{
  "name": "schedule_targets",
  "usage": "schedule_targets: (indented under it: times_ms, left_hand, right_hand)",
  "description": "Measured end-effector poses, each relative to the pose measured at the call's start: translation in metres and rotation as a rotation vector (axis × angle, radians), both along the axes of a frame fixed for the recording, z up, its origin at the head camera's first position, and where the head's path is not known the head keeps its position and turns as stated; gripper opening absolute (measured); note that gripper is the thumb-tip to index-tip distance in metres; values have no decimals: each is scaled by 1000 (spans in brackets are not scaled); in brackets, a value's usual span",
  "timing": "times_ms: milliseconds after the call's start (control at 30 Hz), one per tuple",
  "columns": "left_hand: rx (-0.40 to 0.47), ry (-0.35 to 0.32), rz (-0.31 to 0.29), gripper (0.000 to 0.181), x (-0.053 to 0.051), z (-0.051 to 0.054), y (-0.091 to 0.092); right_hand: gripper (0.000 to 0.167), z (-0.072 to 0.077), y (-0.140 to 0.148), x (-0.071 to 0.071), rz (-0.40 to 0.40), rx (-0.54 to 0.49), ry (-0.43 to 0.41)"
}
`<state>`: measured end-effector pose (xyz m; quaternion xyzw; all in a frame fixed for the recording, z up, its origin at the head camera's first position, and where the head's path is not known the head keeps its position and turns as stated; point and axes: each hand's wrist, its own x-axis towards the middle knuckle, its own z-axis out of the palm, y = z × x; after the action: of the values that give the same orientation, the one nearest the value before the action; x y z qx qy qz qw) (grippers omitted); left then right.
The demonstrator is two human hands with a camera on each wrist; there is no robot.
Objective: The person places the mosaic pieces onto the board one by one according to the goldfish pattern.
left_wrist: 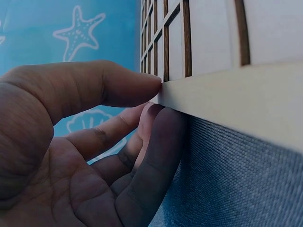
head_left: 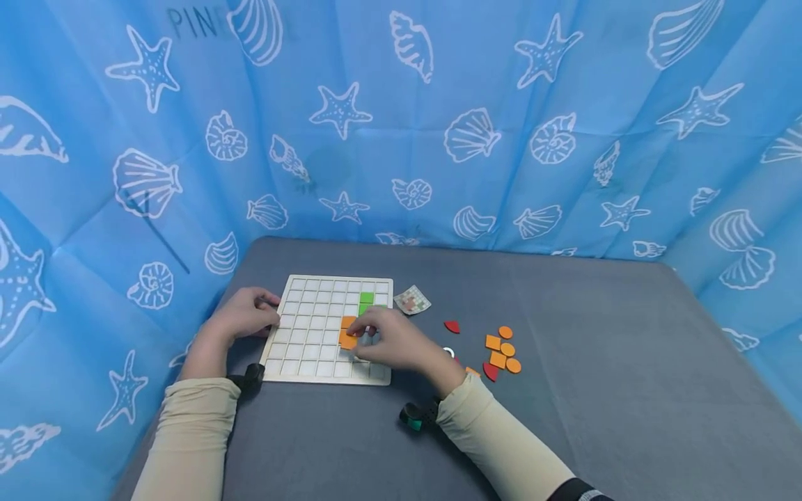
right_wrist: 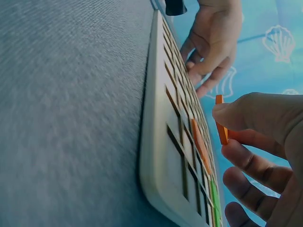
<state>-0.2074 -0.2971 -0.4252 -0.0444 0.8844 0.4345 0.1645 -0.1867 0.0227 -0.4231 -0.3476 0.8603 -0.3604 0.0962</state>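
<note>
A white wooden grid board (head_left: 307,334) lies on the grey table. My left hand (head_left: 244,313) holds its left edge, the thumb (left_wrist: 135,90) on the rim and curled fingers below. Above the board's right half, my right hand (head_left: 391,339) pinches a thin orange square tile (right_wrist: 221,125) between thumb and fingers. That tile is raised clear of the grid in the right wrist view. Another orange tile (right_wrist: 201,146) sits in the grid. Farther back on the board are green tiles (head_left: 366,297), partly hidden by the right hand.
A small card with a coloured grid pattern (head_left: 412,300) lies right of the board. Beyond it are a red quarter-round piece (head_left: 452,326), a white ring (head_left: 448,352), and several orange squares and discs (head_left: 514,365). A blue shell-print curtain (head_left: 401,160) hangs behind the table.
</note>
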Motion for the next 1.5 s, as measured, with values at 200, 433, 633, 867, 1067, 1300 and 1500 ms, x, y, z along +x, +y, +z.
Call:
schedule_targets:
  times_ms: [200,433,633,867,1067,1300,1500]
  left_hand:
    - [-1,3,-9,53,-1,2,-1]
    - [-10,-4,4,54,-1,2,-1]
    - [-12,-10,15,55,-2,-1,1]
    - [-9,-15,14,54,-1,0,1]
    - [-12,-10,12,54,-2,0,0]
    - [-21,-17,11,54,-2,0,-1]
    - [-22,-26,13,55,-2,1,0]
  right_hand:
    - [25,-3,-8,-2,0,30,-11]
    - [24,-9,-12,-4,1,72,-3]
    - [22,-12,-13,-4,-1,101,-5]
    - [20,-10,-15,-2,21,119,9]
    - [21,-7,-16,0,36,129,38]
    - [21,-9,-17,1,45,119,31]
    - [20,-9,-17,1,40,112,30]
